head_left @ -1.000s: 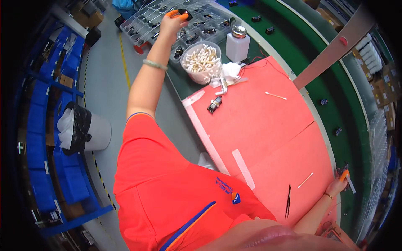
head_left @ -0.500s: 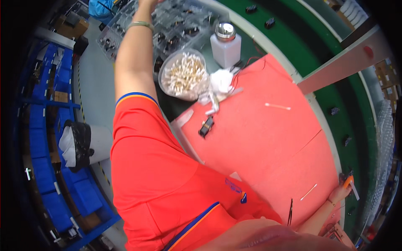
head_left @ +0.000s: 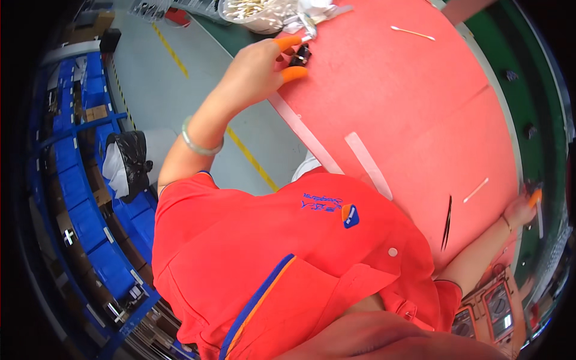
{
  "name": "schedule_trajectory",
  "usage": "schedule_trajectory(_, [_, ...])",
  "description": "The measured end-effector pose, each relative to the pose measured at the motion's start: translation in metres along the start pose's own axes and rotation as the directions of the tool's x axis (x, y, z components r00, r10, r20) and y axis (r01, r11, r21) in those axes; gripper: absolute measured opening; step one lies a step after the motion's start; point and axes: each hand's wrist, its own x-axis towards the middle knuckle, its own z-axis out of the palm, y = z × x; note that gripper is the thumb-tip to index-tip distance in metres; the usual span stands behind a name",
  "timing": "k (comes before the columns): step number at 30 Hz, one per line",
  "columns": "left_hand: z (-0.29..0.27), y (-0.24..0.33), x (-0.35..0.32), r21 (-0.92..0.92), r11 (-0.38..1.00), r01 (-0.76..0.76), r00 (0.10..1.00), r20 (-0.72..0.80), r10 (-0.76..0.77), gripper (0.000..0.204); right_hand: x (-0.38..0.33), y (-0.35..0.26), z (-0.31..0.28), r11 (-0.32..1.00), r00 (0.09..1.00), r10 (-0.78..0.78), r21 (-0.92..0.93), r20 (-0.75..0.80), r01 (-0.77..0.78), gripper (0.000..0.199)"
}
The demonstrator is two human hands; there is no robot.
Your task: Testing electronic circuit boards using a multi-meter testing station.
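Note:
My left hand, with orange finger cots on thumb and forefinger, reaches the mat's far left edge. Those two fingers are spread on either side of a small black part lying on the red mat. Whether they touch it is unclear. Out at the right, my right hand is over the mat's edge by the green belt. Its fingers, one in an orange cot, look closed near a small dark thing and a pale strip; what they hold is too blurred to name.
A tub of cotton swabs stands at the top, beside crumpled white material. Single swabs and dark tweezers lie on the mat. Small dark parts sit on the belt. At lower right is a multimeter; left, a bin.
My left hand has come back from the clear compartment tray at the top to the small black part. My right hand stays by the belt. The whole view has shifted.

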Motion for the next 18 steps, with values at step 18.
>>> schedule_trajectory(18, [0.219, 0.305, 0.134, -0.901, 0.434, 0.021, 0.847, 0.247, 0.471, 0.034, -0.035, -0.077, 0.033, 0.958, 0.992, -0.126, 0.264, 0.02, 0.116, 0.023])
